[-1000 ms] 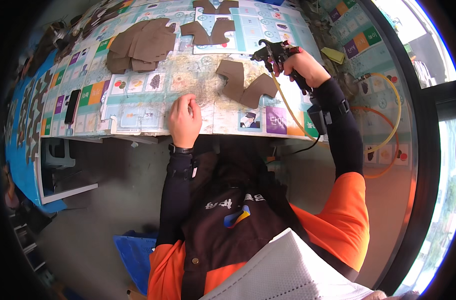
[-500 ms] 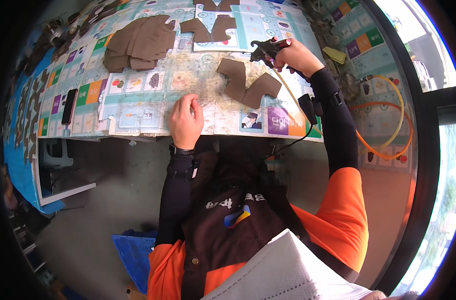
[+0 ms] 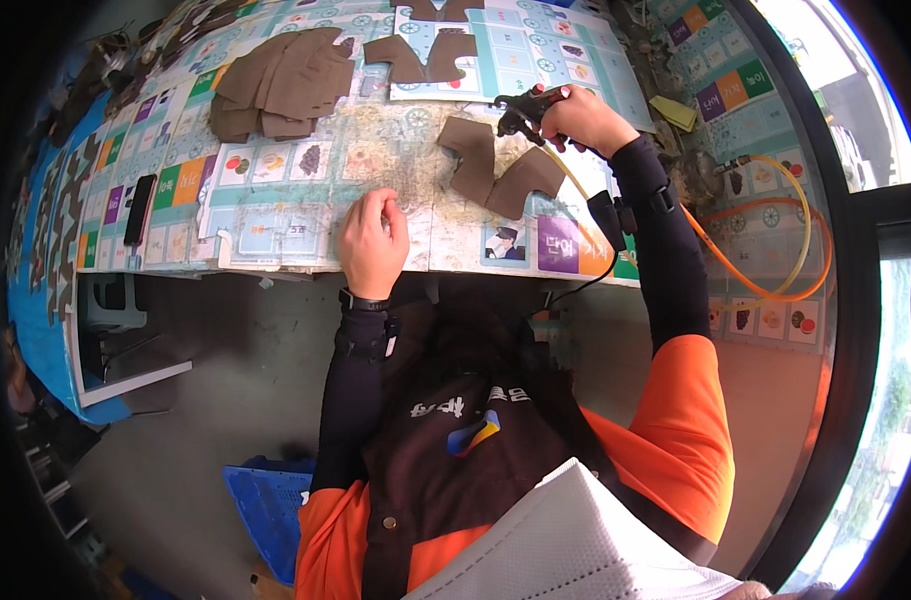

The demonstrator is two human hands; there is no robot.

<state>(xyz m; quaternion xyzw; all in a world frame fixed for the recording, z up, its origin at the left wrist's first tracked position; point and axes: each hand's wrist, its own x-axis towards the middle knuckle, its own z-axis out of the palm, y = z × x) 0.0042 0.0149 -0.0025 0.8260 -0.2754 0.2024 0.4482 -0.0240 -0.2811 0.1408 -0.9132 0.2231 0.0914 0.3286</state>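
Observation:
My right hand [image 3: 592,122] is wrapped around a dark spray gun [image 3: 527,107] with a yellowish hose running back from it. The gun's front end points left, above the far side of a brown V-shaped cut piece [image 3: 497,180] on the table. My left hand [image 3: 372,240] rests at the table's near edge, left of that piece, its fingers curled in and nothing visible in them. Beyond it lies a stack of brown cut pieces [image 3: 285,82]. Another brown V-shaped piece [image 3: 422,60] lies on a printed sheet further back.
A stained, picture-printed cover lies over the table [image 3: 375,135]. A phone [image 3: 140,210] is near its left edge. Orange and yellow hoses [image 3: 810,250] loop at the right beside a window frame. A blue crate [image 3: 265,510] stands on the floor, lower left.
My right hand has shifted slightly left and nearer with the spray gun, closer to the brown piece. My left hand has stayed in place.

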